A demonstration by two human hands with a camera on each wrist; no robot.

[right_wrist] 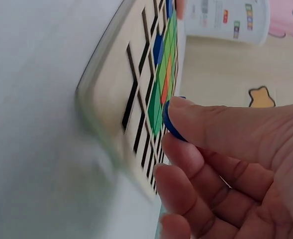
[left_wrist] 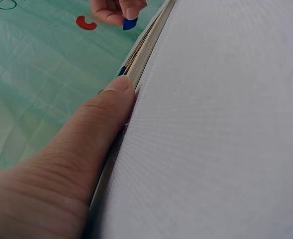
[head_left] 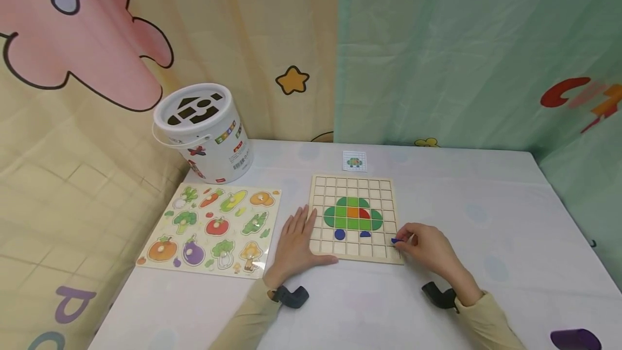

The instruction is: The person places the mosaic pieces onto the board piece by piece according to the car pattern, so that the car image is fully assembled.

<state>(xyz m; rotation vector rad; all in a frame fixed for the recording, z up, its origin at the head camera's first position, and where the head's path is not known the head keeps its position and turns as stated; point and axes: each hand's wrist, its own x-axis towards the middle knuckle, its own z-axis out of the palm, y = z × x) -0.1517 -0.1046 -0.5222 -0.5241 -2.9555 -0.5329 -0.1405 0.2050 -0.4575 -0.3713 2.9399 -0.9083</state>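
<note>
A square wooden grid board lies on the table with green, orange, red and blue pieces set in its cells. Below the green shape sit a full blue circle and a blue half circle. My left hand rests at the board's left side, fingers straight, its thumb along the near edge. Over the board's right edge, my right hand pinches a small blue curved piece between thumb and finger. In the left wrist view that blue piece shows beyond the board's edge.
Left of the board lies a vegetable puzzle board. A white lidded bucket stands behind it. Beyond the grid board is a small pattern card with a similar coloured shape. A purple object sits at the lower right.
</note>
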